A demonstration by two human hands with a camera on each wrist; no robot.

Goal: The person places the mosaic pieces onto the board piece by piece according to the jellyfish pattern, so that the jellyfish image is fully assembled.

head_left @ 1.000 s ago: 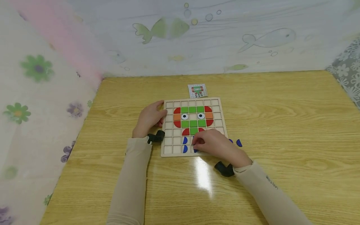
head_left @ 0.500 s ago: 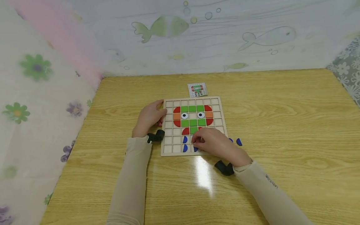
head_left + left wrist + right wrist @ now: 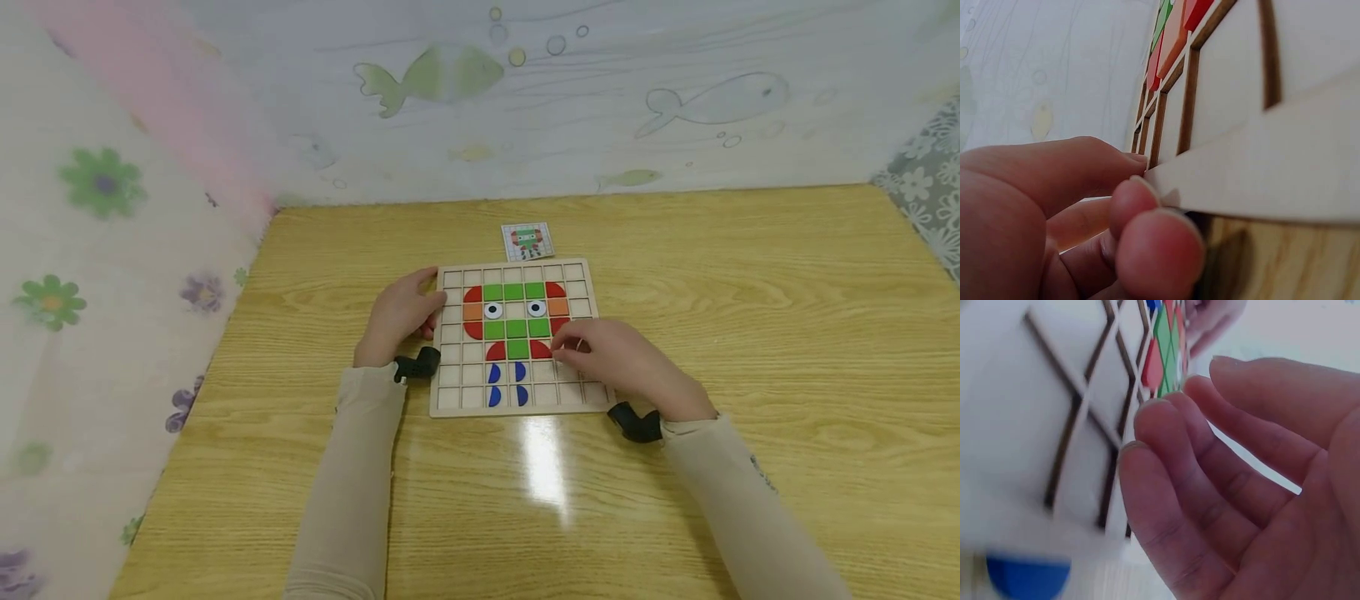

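My left hand (image 3: 401,312) grips the left edge of a wooden grid board (image 3: 450,375), thumb on the rim and fingers curled at the side. In the left wrist view, the fingers (image 3: 1159,250) touch the board's side. My right hand (image 3: 618,358) hovers over the board's right side, fingers loosely bent and holding nothing; the right wrist view shows a gap between thumb and fingers. Green squares (image 3: 517,328), red quarter-rounds (image 3: 540,349), orange squares (image 3: 558,307) and two eye discs (image 3: 492,310) form a figure. Several blue half-circles (image 3: 521,372) lie in two columns below it.
A small picture card (image 3: 527,241) with a similar figure lies behind the board on the wooden table (image 3: 750,292). One loose blue half-circle (image 3: 1027,575) shows beyond the board's edge in the right wrist view. A patterned wall (image 3: 465,125) stands behind the table.
My right hand has moved right and slightly up from the lower cells, uncovering the second column of blue half-circles. It now hides the loose blue pieces in the head view. My left hand stays put.
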